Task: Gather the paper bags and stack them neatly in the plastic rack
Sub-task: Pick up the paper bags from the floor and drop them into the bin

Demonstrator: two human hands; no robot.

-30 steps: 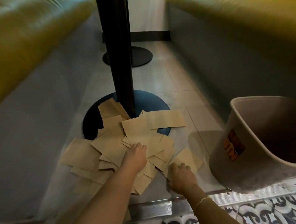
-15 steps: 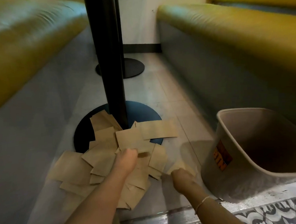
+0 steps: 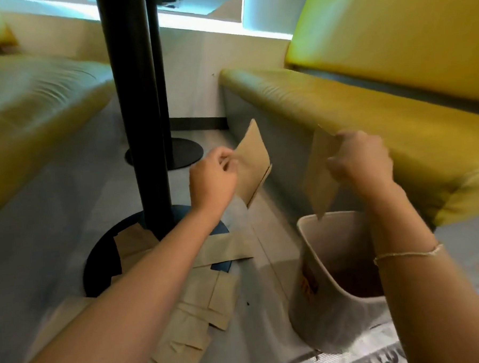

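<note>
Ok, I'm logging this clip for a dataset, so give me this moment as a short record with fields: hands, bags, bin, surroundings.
left hand: raised, pinches a bag
right hand: raised, holds a second bag above the bin
bin: beige plastic, on the floor, orange label on its side
loose bags: scattered on the floor by the table base
surroundings: black table pole, yellow benches on both sides
</note>
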